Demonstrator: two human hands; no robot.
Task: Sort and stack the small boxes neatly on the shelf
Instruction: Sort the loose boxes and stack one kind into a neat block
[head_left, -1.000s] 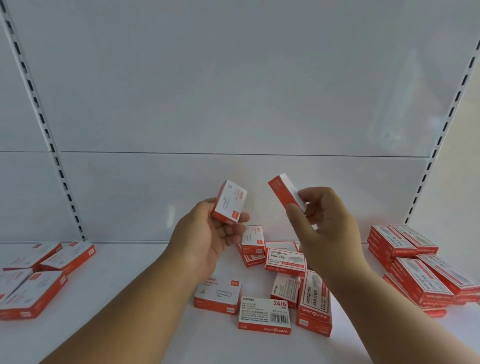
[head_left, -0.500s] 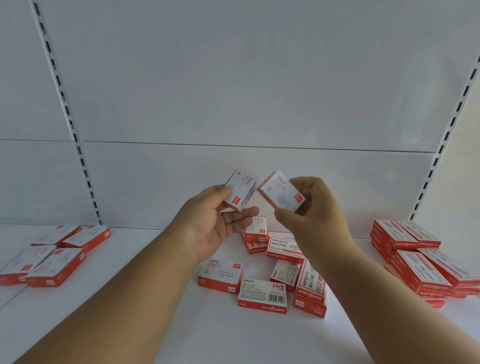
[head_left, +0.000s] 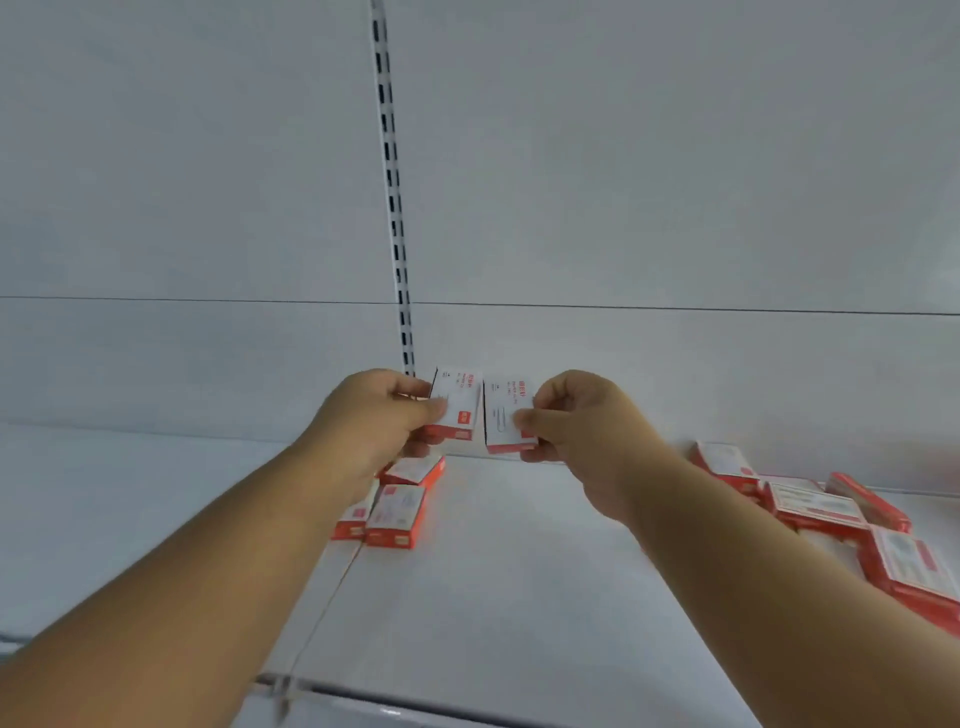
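Right now two small white cardboard boxes with red edges hang side by side above the white metal shelf, their printed faces toward the camera and their long axes running upright. The left box and the right box stand parallel, inner long edges almost touching; whether they actually meet is hard to tell through the blur.

The left hand holds its box from the outer left side, thumb across the front face and fingers curled behind, a closed grip on that box. The right hand mirrors it from the outer right, thumb and fingertips pinching the right box. Both forearms reach forward and slightly inward, hands level with each other.

The coming move seems to turn on what lies below: a small cluster of matching red-and-white boxes sits on the shelf directly beneath the left hand, so that hand is nearer to it. A looser heap of boxes lies well apart to the right.
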